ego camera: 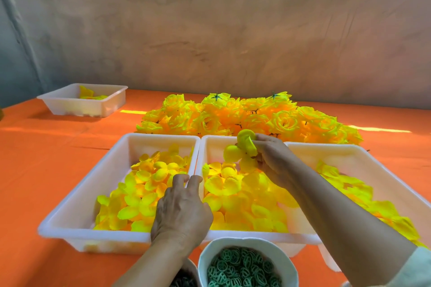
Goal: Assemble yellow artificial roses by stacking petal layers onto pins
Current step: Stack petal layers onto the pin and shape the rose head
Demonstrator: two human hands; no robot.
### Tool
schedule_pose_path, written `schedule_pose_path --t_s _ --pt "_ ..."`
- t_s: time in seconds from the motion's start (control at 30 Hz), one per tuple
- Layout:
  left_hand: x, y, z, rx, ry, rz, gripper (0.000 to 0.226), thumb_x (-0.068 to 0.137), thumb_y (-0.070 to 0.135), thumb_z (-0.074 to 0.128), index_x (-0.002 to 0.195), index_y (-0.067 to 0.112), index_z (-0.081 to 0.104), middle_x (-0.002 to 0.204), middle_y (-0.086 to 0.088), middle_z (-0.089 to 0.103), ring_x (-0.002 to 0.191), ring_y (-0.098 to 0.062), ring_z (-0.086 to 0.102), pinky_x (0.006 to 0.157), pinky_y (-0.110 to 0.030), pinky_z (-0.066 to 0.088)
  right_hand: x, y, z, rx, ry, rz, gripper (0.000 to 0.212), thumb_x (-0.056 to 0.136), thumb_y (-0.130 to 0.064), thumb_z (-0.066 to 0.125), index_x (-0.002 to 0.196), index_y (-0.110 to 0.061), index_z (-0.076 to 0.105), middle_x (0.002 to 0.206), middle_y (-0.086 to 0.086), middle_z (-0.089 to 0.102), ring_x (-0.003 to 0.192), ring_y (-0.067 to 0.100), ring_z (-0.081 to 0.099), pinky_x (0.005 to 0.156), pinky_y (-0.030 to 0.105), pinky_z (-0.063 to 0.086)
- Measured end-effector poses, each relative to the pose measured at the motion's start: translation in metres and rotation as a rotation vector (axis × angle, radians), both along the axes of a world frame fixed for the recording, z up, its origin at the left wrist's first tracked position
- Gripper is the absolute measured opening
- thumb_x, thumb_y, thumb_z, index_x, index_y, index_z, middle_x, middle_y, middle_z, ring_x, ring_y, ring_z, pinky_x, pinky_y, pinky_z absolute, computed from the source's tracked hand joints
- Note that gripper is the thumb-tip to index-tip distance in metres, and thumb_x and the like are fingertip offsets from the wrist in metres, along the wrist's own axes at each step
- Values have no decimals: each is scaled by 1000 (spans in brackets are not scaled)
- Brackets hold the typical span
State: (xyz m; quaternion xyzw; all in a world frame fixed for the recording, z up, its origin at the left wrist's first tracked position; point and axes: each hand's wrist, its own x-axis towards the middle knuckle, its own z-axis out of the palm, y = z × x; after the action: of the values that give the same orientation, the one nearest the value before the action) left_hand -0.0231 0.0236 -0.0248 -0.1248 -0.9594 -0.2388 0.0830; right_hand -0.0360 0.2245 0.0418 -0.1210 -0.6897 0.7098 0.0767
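Note:
My right hand holds a partly built yellow rose above the far end of the middle white tray, its petal layers fanned out to the left of my fingers. My left hand reaches down into the left white tray, fingers bent over the loose yellow petals at the tray's right wall; whether it grips a petal is hidden. The middle tray and the right tray also hold yellow petal layers. Any pin in the rose is hidden by the petals.
A heap of finished yellow roses lies behind the trays on the orange tablecloth. A smaller white tray sits far left. A white bowl of green plastic rings stands at the near edge, a darker container beside it.

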Motion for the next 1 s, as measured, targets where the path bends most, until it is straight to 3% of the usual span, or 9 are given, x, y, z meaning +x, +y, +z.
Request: schedule_pose_path --t_s 0.13,0.3,0.37,0.53,0.67,0.77,0.8,0.9,1.0 --pt "0 1 3 15 -17 0 52 89 29 52 138 39 38 140 9 32 126 -19 44 101 -35 37 23 0 2 -133 20 110 33 90 0 49 122 3 58 104 20 67 95 35 59 76 40 45" --pt "0 1 5 10 -22 7 50 90 27 51 138 38 40 141 7 34 125 -21 46 100 -37 38 49 -2 4 -249 32 148 26 91 -2 46 111 -10 61 108 19 65 96 33 61 73 37 49" --pt "-1 -1 4 8 -31 11 50 90 28 50 138 38 41 141 5 36 123 -22 47 99 -38 39 58 -4 5 -246 28 129 25 92 -2 45 106 -13 62 104 18 68 87 30 65 68 35 52" --pt "0 -1 5 39 -39 -18 44 93 49 50 135 35 49 136 1 42 121 -23 50 97 -37 42 81 -10 9 -320 43 132 24 94 -6 47 114 -12 60 108 19 67 81 26 66 68 35 54" --pt "-2 -6 24 367 -104 -44 37 94 55 49 102 27 71 116 -6 62 107 -27 58 86 -31 41 97 -16 17 -364 81 181 24 88 -2 51 106 -11 64 103 18 68 80 23 65 65 33 57" --pt "10 -7 55 802 -348 -217 48 86 63 50 82 23 76 94 0 75 98 -19 67 92 -36 43 107 -21 22 -339 105 177 22 87 -3 51 103 -11 64 99 13 63 86 25 61 73 37 53" --pt "17 -6 66 859 -453 -295 49 79 66 53 82 24 78 93 2 76 98 -16 68 94 -35 43 110 -23 23 -328 107 179 21 87 -3 51 102 -11 65 97 12 63 86 24 61 73 36 52" --pt "37 -3 89 826 -620 -512 44 58 68 65 88 37 77 103 6 75 99 -12 69 98 -37 41 118 -32 24 -318 99 190 18 88 -7 53 95 -15 68 91 6 66 80 17 61 72 30 50" --pt "51 -5 103 820 -633 -576 42 56 61 68 88 35 76 96 5 74 88 -9 69 100 -43 40 125 -42 24 -301 105 205 16 90 -12 53 95 -16 68 93 7 68 89 22 61 82 35 48"
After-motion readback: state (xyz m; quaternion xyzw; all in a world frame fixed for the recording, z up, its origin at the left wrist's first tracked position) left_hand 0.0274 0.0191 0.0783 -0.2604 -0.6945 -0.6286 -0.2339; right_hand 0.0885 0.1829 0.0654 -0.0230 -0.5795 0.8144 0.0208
